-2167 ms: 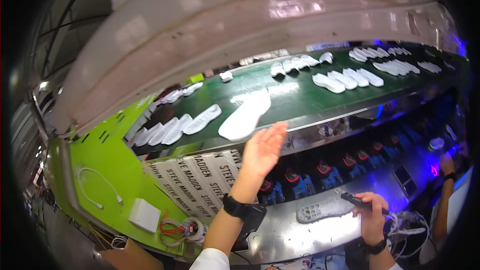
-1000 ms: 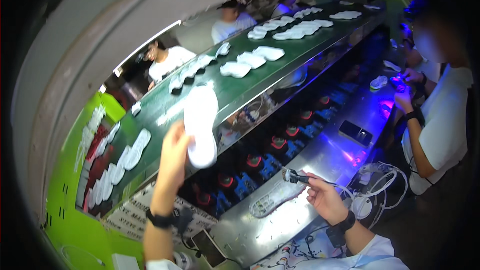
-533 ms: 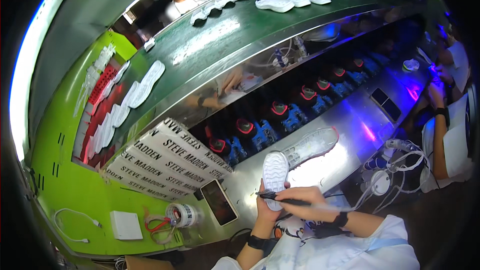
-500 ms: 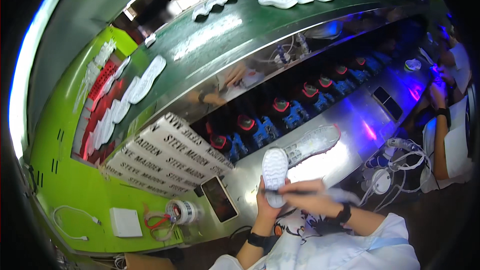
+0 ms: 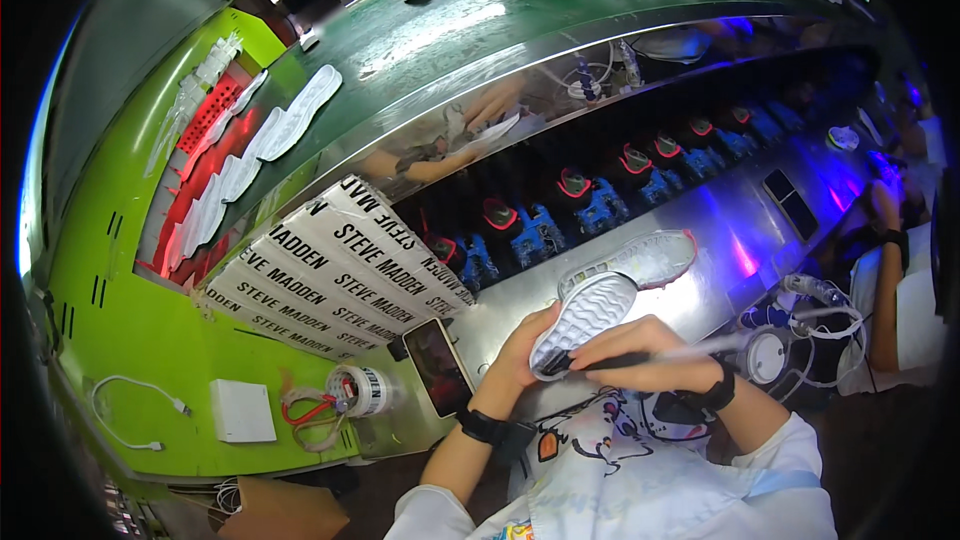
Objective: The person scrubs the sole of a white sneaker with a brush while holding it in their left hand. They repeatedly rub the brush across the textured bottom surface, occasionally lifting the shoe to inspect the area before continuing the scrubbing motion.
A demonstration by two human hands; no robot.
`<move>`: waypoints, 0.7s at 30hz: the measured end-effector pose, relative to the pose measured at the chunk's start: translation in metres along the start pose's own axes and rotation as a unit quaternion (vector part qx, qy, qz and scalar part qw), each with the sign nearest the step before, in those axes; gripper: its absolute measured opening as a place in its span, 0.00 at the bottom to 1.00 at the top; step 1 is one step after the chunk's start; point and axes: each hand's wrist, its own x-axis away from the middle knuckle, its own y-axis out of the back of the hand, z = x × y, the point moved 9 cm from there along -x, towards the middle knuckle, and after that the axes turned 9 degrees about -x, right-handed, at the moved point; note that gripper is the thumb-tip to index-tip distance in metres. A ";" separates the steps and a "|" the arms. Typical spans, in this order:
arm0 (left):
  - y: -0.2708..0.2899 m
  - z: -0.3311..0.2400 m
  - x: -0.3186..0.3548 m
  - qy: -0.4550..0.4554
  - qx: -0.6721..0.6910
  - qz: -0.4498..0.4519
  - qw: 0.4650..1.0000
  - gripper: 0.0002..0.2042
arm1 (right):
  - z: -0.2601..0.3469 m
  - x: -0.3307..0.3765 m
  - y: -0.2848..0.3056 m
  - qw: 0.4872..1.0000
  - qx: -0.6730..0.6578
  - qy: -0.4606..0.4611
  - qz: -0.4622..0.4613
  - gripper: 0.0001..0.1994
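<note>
A white shoe sole (image 5: 592, 308) is held tilted over the near edge of the metal bench, its ridged face up. My left hand (image 5: 515, 345) is closed around its near left side. In my right hand (image 5: 645, 352) is a brush (image 5: 606, 361), its dark tip against the near end of the sole. The brush's pale handle, smeared by motion, sticks out to the right. Just beyond the held sole, a white and grey shoe piece with a pink edge (image 5: 665, 256) lies on the metal bench (image 5: 725, 280), partly hidden by the sole.
Left stand a printed white board (image 5: 335, 275), a phone (image 5: 438, 365), a tape roll (image 5: 360, 390), red-handled scissors (image 5: 312, 408) and a white box (image 5: 243, 410). Beyond, a green conveyor belt (image 5: 400, 50) carries white soles (image 5: 300, 110). A co-worker (image 5: 890, 290) sits at right, near cables (image 5: 825, 315).
The held sole has swung from upright to leaning right, and the brush has moved to its near end. Across the belt, another person's hand now reaches to the soles. The view has shifted slightly.
</note>
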 end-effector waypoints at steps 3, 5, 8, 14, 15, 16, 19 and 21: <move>-0.002 0.011 -0.006 0.101 -0.145 0.039 0.984 0.17 | 0.012 0.005 -0.008 0.988 0.138 0.046 0.057 0.12; -0.009 0.016 -0.004 0.177 -0.221 0.022 0.959 0.16 | 0.023 0.005 -0.004 0.980 0.163 0.081 0.075 0.11; -0.005 0.019 -0.006 0.226 -0.334 0.035 0.914 0.22 | 0.031 0.014 -0.002 0.957 0.210 0.179 0.089 0.09; -0.036 -0.020 0.002 -0.106 0.199 0.082 0.971 0.29 | 0.009 0.021 0.063 0.959 -0.146 -0.010 -0.241 0.10; -0.047 -0.020 0.001 -0.148 0.223 0.100 0.958 0.27 | 0.000 0.018 0.052 0.970 -0.098 -0.033 -0.220 0.11; -0.039 -0.018 -0.001 -0.202 0.190 0.013 0.961 0.26 | -0.008 0.015 0.043 0.963 -0.131 -0.080 -0.220 0.11; -0.026 0.000 -0.006 -0.206 0.297 0.055 0.931 0.27 | -0.014 0.007 0.059 0.922 -0.152 0.039 -0.353 0.12; -0.026 0.006 -0.008 -0.194 0.313 0.065 0.927 0.28 | 0.007 0.008 0.027 0.959 0.059 0.108 -0.255 0.12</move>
